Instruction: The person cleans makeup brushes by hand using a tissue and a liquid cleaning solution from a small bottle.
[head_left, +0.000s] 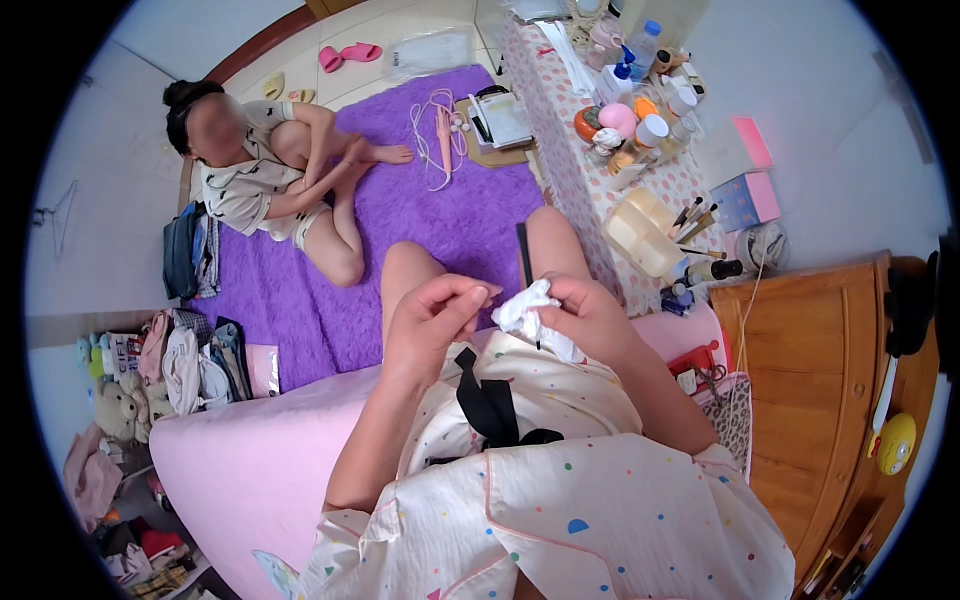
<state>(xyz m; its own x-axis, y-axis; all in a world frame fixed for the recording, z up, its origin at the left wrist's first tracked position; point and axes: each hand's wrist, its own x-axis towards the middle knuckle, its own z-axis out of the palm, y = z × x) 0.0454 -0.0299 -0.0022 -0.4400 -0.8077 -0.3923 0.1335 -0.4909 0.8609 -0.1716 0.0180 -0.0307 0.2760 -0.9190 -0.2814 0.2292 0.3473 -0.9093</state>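
My right hand (589, 315) holds a crumpled white tissue (525, 309) together with a slim black pencil-like stick (523, 251). The stick's upper end rises above the fingers, and its lower tip shows just under the tissue. Across from it, my left hand (442, 319) has thumb and index finger pinched together close to the tissue's left side. Anything tiny between those fingertips is too small to make out. Below both hands, black straps (487, 401) hang over the dotted cream clothing (555, 510) on my lap.
Another person (255, 172) sits on the purple rug (480, 195) at the left. A pink curling iron (444, 142) with its cord lies there near a box (499, 124). Bottles, brushes (694, 217) and an organizer (637, 229) crowd the cloth-covered table (559, 142) at right. I sit on a pink bed (262, 450).
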